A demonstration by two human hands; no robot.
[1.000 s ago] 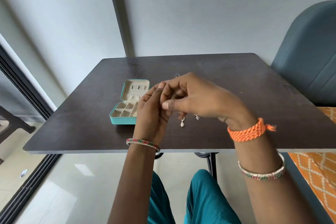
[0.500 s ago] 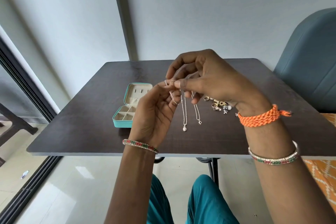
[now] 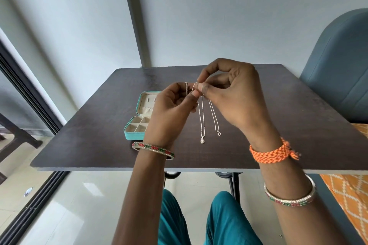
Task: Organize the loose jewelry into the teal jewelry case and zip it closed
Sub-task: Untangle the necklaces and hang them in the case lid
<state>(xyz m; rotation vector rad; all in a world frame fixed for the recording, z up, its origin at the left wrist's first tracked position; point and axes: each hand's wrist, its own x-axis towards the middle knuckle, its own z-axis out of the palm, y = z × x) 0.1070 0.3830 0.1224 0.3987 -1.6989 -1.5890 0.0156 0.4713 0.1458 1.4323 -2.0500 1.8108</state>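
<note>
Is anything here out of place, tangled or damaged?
Nothing stands out. Both hands, left and right, pinch a chain hanging straight above the table; the case lies open.

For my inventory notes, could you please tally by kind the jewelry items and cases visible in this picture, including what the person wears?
Chains hanging from the hands: 2, pendant chain and plain chain
Bangles on wrists: 2, left bangle and right bangle
Orange thread wristbands: 1
Open teal jewelry cases: 1
Total: 6
</note>
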